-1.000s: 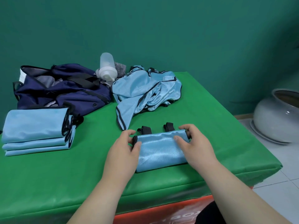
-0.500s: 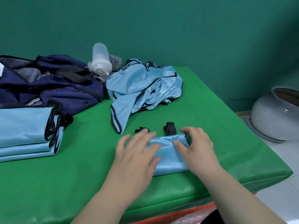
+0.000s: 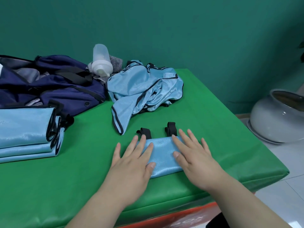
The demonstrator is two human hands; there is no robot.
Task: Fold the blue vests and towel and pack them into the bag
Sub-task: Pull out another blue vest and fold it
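Your left hand (image 3: 131,163) and right hand (image 3: 195,160) lie flat, fingers straight and spread, gripping nothing. They press the folded vest (image 3: 162,155) onto the green table (image 3: 82,178) near its front edge, probably to flatten the fold for stacking; its black straps (image 3: 144,131) poke out behind. Finished vests sit in a stack (image 3: 26,132) at left, before the open navy bag (image 3: 54,84). A crumpled heap of vests (image 3: 144,89) waits behind, and a bottle (image 3: 101,60) leaning at the bag's end, beside grey striped cloth (image 3: 116,60), may hinder packing.

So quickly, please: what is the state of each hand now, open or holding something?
Left hand: open, fingers straight, pressing flat on the folded vest.
Right hand: open, fingers straight, pressing flat on the same vest.
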